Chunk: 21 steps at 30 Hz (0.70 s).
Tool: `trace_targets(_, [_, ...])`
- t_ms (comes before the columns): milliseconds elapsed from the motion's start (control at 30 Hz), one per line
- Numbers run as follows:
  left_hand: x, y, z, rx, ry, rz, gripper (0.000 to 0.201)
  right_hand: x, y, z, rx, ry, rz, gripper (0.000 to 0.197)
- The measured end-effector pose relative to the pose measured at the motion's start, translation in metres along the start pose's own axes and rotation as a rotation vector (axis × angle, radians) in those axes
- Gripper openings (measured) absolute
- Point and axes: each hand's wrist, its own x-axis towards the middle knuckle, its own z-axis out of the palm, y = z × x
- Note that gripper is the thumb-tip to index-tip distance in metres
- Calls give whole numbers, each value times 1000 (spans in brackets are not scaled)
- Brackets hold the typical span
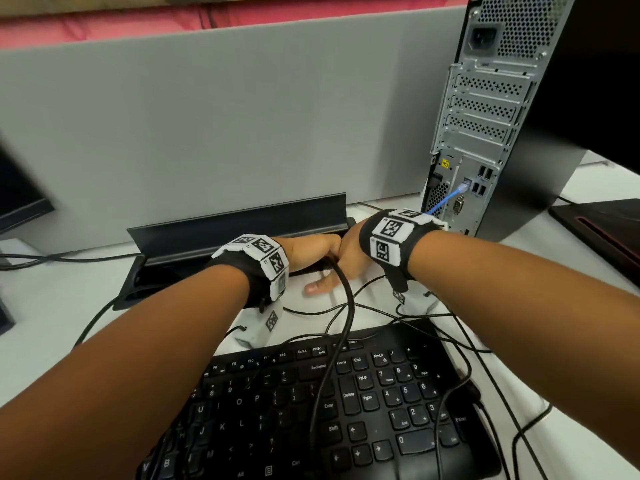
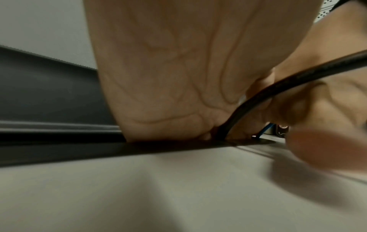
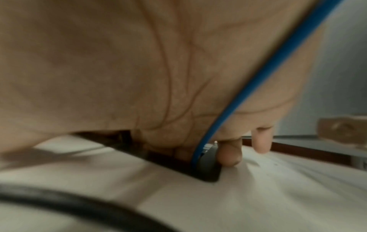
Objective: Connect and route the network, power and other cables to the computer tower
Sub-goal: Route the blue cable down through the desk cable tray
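The computer tower [image 1: 485, 133] stands at the back right with its rear panel facing me; its power socket [image 1: 483, 38] is bare. A blue network cable [image 1: 446, 200] is plugged into the panel and drops behind my right wrist into the desk cable slot [image 3: 208, 175]. My left hand [image 1: 311, 249] is curled at the slot's edge around a thick black power cable [image 1: 348, 306], which trails over the keyboard. My right hand [image 1: 349, 261] sits against it, thumb flat on the desk. Two fingers [image 3: 228, 157] hang beside the blue cable [image 3: 258, 75]; the other fingers are hidden in the slot.
The slot's black lid [image 1: 242, 220] stands raised against a grey partition [image 1: 207, 133]. A black keyboard [image 1: 346, 410] lies near me under several thin black cables [image 1: 398, 313]. A monitor [image 1: 20, 199] is at the left edge and a dark flat device [image 1: 606, 223] right of the tower.
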Motion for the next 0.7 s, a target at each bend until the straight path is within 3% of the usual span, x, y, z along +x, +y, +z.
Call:
trace_targets(100, [-2,-6,-3,22,53,-4,17,0,-3,3,-93,105,-20,93])
trace_targets(167, [-3,-8,-5,-8,48,-4,16,6,-3,4,-112,97,4,114])
trace_targets(267, [-4,-12,-8,-17,-34,17,44,11,-7,10,-124,115,45,124])
trace_targets(333, [-9,-12,-10,14,-75,-10,61,8,-5,12,-136,159,81,109])
trace_targets(433, [-10,-11,-9,36,-90,-53,73,10,3,9,-104,235,93,51])
trace_targets(467, [-8,-12,-9,33,-86,-56,75,13,3,8,-123,225,108,50])
trace_targets(567, [-1,-18,-7,71,-32,-59,78,14,-5,7,-104,105,115,103])
trace_targets(600, [1,-20,-8,79,-13,-43,79,11,-5,5,-103,61,68,111])
trace_targets(700, [4,-27,-10,113,-8,5,111,-2,2,-3,-111,-20,-32,105])
